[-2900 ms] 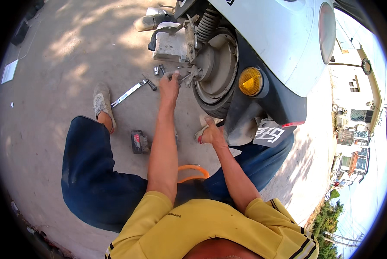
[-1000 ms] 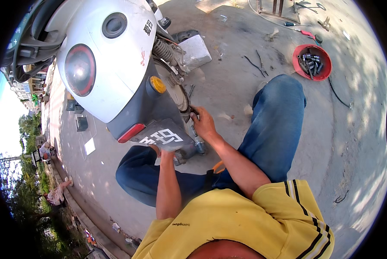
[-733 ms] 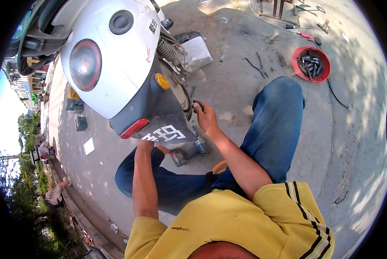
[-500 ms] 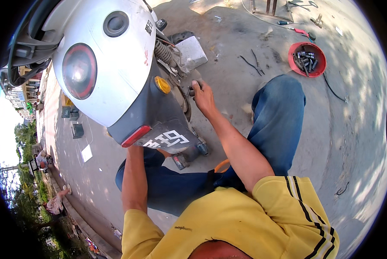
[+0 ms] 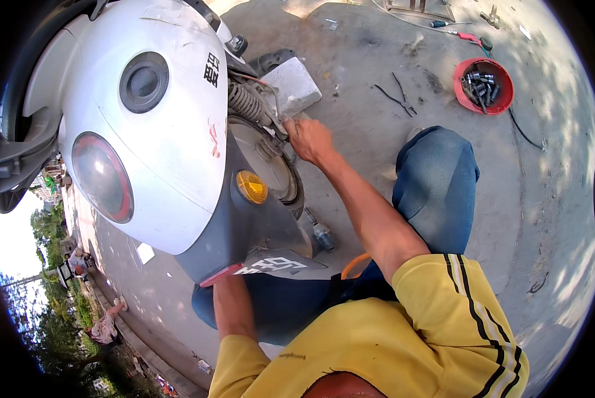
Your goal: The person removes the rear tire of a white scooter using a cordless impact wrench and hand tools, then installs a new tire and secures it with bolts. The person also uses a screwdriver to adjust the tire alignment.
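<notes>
While my right hand sits at the metal parts beside the rear wheel, fingers bent, I cannot tell whether the fingertips are closed on something small or merely touching. My left hand is well apart from it and out of sight: the left forearm vanishes behind the grey rear panel, so what that hand grips, if anything, I cannot say. The likeliest trouble, as I judge it, is a pinched or scraped finger should the wheel roll or the scooter shift, since my right fingers are in among hard edges near the coil spring and I cannot see what props the machine. Anything small held only by the fingertips could slip and get lost under the wheel, and an unseen left hand might press on the wrong spot. The wheel itself lies just left of my right hand, partly covered by the rear panel. Nearer me, beside the tyre, a blue-grey power tool lies where a foot could knock it. Just beyond my right hand rests a pale block; farther right are open pliers and a red bowl of sockets.
</notes>
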The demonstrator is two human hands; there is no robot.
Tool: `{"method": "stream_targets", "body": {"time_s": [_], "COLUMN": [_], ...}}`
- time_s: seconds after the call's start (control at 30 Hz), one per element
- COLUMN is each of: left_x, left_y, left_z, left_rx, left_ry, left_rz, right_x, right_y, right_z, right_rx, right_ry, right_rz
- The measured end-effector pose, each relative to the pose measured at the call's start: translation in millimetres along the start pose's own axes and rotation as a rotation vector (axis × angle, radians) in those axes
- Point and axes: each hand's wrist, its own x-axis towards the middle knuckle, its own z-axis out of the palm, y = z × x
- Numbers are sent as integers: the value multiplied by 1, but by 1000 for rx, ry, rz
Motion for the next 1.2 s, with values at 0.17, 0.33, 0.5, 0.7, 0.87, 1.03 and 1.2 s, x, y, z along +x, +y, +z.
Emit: {"method": "stream_targets", "body": {"time_s": [0.17, 0.33, 0.5, 0.7, 0.87, 1.03, 1.2], "left_x": [-2, -9, -24, -31, -40, -59, -76], "left_y": [2, 4, 0, -1, 0, 1, 0], "left_z": [2, 4, 6, 11, 16, 22, 46], "left_rx": [38, 59, 81, 87, 102, 118, 136], "left_ry": [-23, -28, -36, -37, -38, -42, -67], "left_rz": [-14, -18, -22, -12, 3, 10, 29], "right_x": [11, 15, 18, 1, -4, 0, 6], "right_y": [8, 12, 15, 23, 25, 26, 38], "right_z": [-1, 7, 8, 5, 1, -10, -14], "right_rx": [35, 83, 77, 151, 106, 44, -99], "right_ry": [73, 59, 66, 37, 43, 4, 34], "right_rz": [-65, -24, -56, -10, -12, -55, -215]}}
